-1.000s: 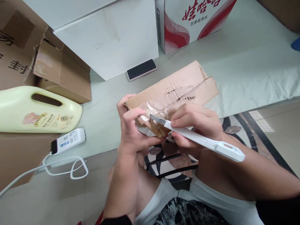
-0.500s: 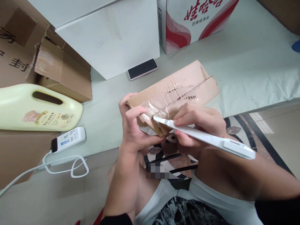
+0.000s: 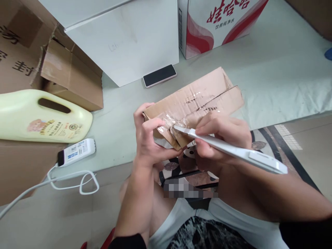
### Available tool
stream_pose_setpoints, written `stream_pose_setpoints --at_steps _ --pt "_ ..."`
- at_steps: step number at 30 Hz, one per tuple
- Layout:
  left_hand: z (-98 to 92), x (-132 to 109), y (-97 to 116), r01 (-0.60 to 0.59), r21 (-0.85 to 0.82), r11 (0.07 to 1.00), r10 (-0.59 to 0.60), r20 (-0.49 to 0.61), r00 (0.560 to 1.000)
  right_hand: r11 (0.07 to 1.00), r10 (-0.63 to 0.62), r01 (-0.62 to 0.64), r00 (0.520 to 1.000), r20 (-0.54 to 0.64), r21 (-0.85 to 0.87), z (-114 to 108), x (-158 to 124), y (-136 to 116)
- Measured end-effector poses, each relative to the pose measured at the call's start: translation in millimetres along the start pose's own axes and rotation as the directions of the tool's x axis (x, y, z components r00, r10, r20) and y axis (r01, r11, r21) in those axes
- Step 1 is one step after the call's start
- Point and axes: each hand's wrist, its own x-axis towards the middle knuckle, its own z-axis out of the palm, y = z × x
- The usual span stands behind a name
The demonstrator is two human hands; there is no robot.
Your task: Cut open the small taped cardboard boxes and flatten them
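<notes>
A brown cardboard box with clear tape over its near end is held over the table's front edge, tilted. My left hand grips its left end, fingers and thumb around the corner. In my right hand is a white utility knife, pinched near the front of its handle. The short blade points left, and its tip meets the taped, crumpled flaps. The box's underside is hidden from me.
On the pale green cloth lie a phone and a white power strip with a cable. Behind stand a white box and a red-and-white carton. Left are a yellow jug and an open cardboard box.
The knife's blade tip has shifted slightly right and up, and its blade now looks turned more edge-on in the taped flap. My left hand keeps its grip on the box.
</notes>
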Motion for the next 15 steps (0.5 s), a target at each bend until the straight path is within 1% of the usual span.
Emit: stream_pose_setpoints --at_steps 5,7,9,11,15 --pt "-2.6 -2 -3 0.012 -0.014 1.0 -0.012 0.019 1.0 0.998 0.057 -0.058 0.998 0.039 0.036 -3 0 2" --pt "-2.8 -3 -4 0.004 -0.001 1.0 -0.004 0.022 1.0 0.996 0.086 -0.087 0.996 0.031 0.031 -4 0 4" --pt "-2.2 -3 -6 -0.004 0.01 1.0 0.003 0.022 1.0 0.993 0.116 -0.116 0.993 -0.029 0.01 -5 -1 8" --pt "-1.2 -5 -9 -0.011 0.0 1.0 0.011 0.021 1.0 0.989 0.147 -0.145 0.984 -0.102 0.028 -5 -3 13" --pt "-0.7 -10 -17 0.003 -0.05 0.999 -0.001 0.046 0.999 0.974 0.202 -0.183 0.968 -0.148 0.13 -4 -6 17"
